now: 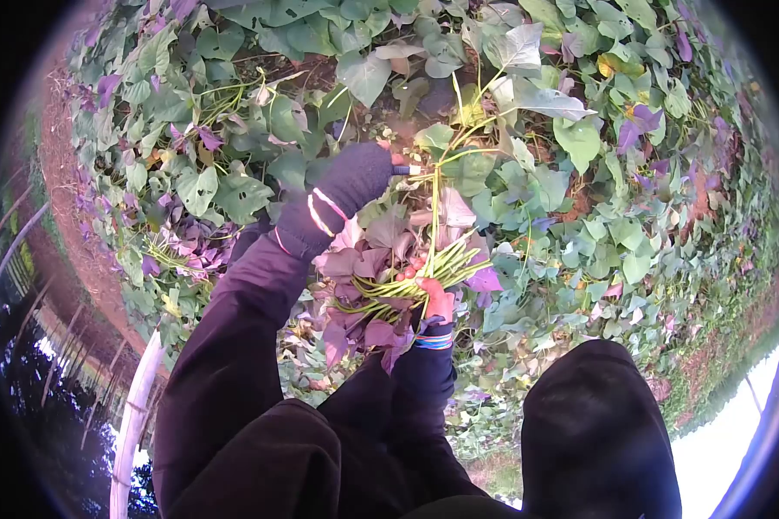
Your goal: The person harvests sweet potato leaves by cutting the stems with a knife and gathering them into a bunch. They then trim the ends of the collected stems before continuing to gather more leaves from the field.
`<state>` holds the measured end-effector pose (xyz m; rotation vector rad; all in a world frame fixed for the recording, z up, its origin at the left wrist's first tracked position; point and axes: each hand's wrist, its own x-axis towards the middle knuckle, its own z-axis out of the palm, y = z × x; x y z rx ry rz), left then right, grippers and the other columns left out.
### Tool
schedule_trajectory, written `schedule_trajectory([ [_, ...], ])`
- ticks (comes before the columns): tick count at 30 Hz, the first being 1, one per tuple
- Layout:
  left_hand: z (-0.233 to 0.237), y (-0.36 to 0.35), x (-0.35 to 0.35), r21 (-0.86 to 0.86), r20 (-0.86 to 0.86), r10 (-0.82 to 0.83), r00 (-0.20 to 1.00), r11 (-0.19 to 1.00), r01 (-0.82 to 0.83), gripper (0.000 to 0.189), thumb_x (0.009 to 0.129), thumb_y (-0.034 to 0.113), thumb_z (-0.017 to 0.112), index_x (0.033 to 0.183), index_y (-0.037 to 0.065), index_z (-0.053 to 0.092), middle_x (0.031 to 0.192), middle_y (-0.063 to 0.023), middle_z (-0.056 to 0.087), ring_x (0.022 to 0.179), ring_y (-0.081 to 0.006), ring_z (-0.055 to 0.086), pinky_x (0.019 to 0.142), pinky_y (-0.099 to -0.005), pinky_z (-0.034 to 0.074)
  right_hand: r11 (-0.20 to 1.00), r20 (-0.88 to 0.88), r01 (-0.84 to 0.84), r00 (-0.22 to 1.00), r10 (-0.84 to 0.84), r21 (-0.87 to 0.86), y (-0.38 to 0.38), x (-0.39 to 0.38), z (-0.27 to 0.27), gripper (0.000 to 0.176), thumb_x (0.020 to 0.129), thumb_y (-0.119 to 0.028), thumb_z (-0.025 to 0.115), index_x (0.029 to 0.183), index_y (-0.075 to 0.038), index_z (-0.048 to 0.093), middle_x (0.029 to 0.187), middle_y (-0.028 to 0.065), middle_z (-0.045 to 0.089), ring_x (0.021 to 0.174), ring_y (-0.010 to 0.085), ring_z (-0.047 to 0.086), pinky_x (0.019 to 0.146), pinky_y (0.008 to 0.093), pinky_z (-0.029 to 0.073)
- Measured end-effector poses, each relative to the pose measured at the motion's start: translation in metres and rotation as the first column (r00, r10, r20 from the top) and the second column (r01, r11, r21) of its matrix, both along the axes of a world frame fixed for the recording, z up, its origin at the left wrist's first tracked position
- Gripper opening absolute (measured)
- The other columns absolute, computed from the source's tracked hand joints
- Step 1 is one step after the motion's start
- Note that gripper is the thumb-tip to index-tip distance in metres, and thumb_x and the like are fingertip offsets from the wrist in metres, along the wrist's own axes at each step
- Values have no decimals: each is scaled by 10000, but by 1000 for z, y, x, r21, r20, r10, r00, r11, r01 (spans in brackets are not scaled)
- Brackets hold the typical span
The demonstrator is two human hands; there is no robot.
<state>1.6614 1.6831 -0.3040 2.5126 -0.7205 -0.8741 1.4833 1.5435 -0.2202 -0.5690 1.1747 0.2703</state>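
Note:
My left hand (355, 186), in a dark fingerless glove with a pale band at the wrist, reaches across the plants. Its fingertips are closed at a green sweet potato vine stem (437, 186), with a short dark piece with a white tip between them. Lower down, my right hand (437, 303), with coloured bands at the wrist, is wrapped around a bunch of sweet potato leaves (368, 268). The cut stem ends (454, 264) fan out to the right, and the purplish leaves hang to the left. Red fingertips show among the stems.
Dense sweet potato foliage (580, 208) covers the ground ahead and on both sides. A pale pole (134, 424) leans at lower left, near bare soil (86, 216) and thin sticks. My dark-clad knees (593, 424) frame the bottom of the view.

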Motion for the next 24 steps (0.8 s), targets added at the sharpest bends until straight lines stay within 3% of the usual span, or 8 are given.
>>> schedule_trajectory([
  [1,-8,-9,2,-11,23,-211,977,977,211,176,679,178,538,834,121,598,736,-78,540,641,-247,557,557,-362,447,999,17,-51,999,51,-10,-1,1,10,419,635,3,457,1048,72,467,864,115,535,769,219,525,758,357,443],
  [7,-82,77,20,383,-186,132,974,922,-52,181,694,210,570,803,66,585,693,-127,591,617,-242,582,573,-347,455,983,37,-148,988,152,-107,-8,-11,60,462,597,10,475,1057,49,453,862,109,542,768,228,553,748,358,443],
  [10,-25,68,-1,-89,-489,439,754,835,-543,430,696,413,610,894,37,543,664,-59,563,600,-129,526,566,-294,429,973,91,-227,969,229,-33,-1,-13,54,459,616,16,481,1073,39,446,878,103,544,786,220,553,761,350,435],
  [13,85,30,-8,7,-672,391,628,852,-523,589,699,435,615,1140,70,473,982,-117,568,911,-160,515,809,-288,385,946,248,-325,916,316,-6,29,6,42,422,660,38,469,1081,20,445,884,82,535,811,190,534,769,324,422],
  [14,94,26,-18,-176,-733,379,565,697,-695,591,699,381,638,1167,71,451,1075,-124,528,976,-180,487,842,-296,367,926,256,-372,891,376,-65,42,17,43,410,666,50,470,1073,9,448,885,73,531,810,178,526,764,314,418],
  [19,113,50,14,-335,-540,719,438,294,-895,229,738,94,578,958,49,533,766,-43,574,684,-101,535,615,-246,432,780,100,-420,850,517,-464,72,50,32,249,730,-8,591,962,-33,507,834,24,537,764,104,510,685,247,417],
  [22,136,79,40,-430,-235,756,610,482,-763,285,691,62,567,974,89,546,803,-107,586,658,-215,590,563,-292,459,938,103,-129,980,170,-322,66,77,46,151,774,-2,520,923,-18,502,838,42,527,761,124,517,704,258,417],
  [24,153,86,42,-405,-23,515,857,779,-479,339,649,97,572,987,101,541,786,-97,574,690,-253,574,601,-314,456,980,291,16,956,43,-198,63,84,40,179,760,27,479,936,-1,497,878,65,525,789,146,521,732,278,416],
])
